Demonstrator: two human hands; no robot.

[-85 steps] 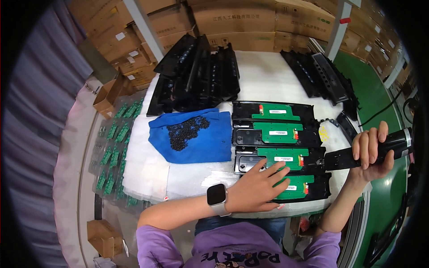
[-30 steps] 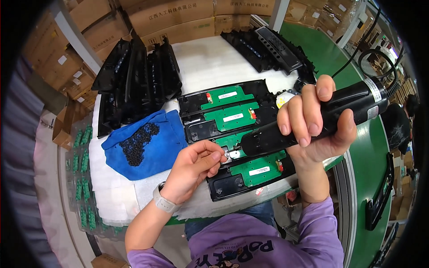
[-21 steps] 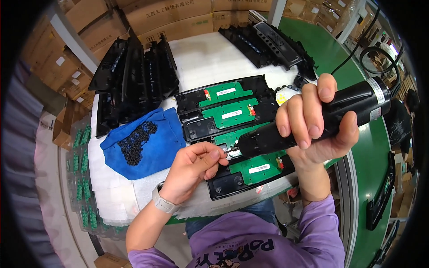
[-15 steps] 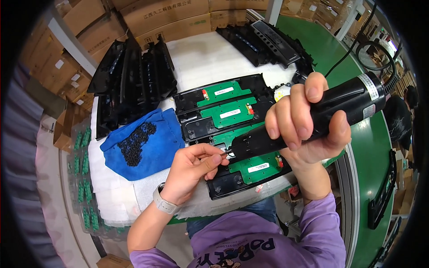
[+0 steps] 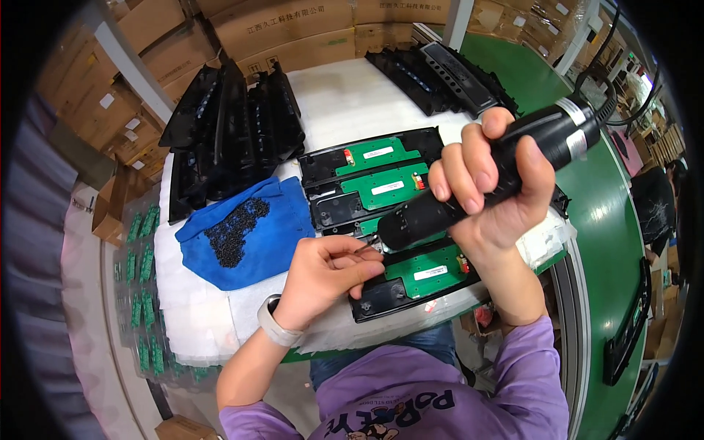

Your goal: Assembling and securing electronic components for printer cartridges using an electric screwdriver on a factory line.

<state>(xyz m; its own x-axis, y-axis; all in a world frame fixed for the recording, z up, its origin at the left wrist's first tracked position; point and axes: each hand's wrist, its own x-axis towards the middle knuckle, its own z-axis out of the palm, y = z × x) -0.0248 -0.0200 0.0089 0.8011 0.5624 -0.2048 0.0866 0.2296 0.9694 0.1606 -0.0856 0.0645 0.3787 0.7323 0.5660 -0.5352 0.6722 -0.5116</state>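
Observation:
My right hand point(image 5: 506, 194) is wrapped round a black corded electric screwdriver point(image 5: 418, 221), which slants down to the left. At its tip, my left hand point(image 5: 326, 271) has thumb and fingers pinched together. A thin dark piece shows by those fingertips, too small to name. Beneath both hands lie black plastic panels point(image 5: 378, 301) side by side, each bearing a green circuit board point(image 5: 444, 270) with a white label. The tool partly hides one panel in the row. Left of them, a pile of small black screws point(image 5: 233, 236) rests on a blue cloth point(image 5: 279, 253).
Black plastic housings point(image 5: 235, 136) are stacked at the back left, with more black panels point(image 5: 447, 77) at the back right. White padding point(image 5: 330, 95) covers the table. Trays of green boards point(image 5: 143, 293) stand at the left; cardboard boxes point(image 5: 286, 33) line the back.
The whole view has shifted a little, moving the table rightward in the picture. The screwdriver's rear end and my right hand have come slightly left. My left hand stays pinched at the tip.

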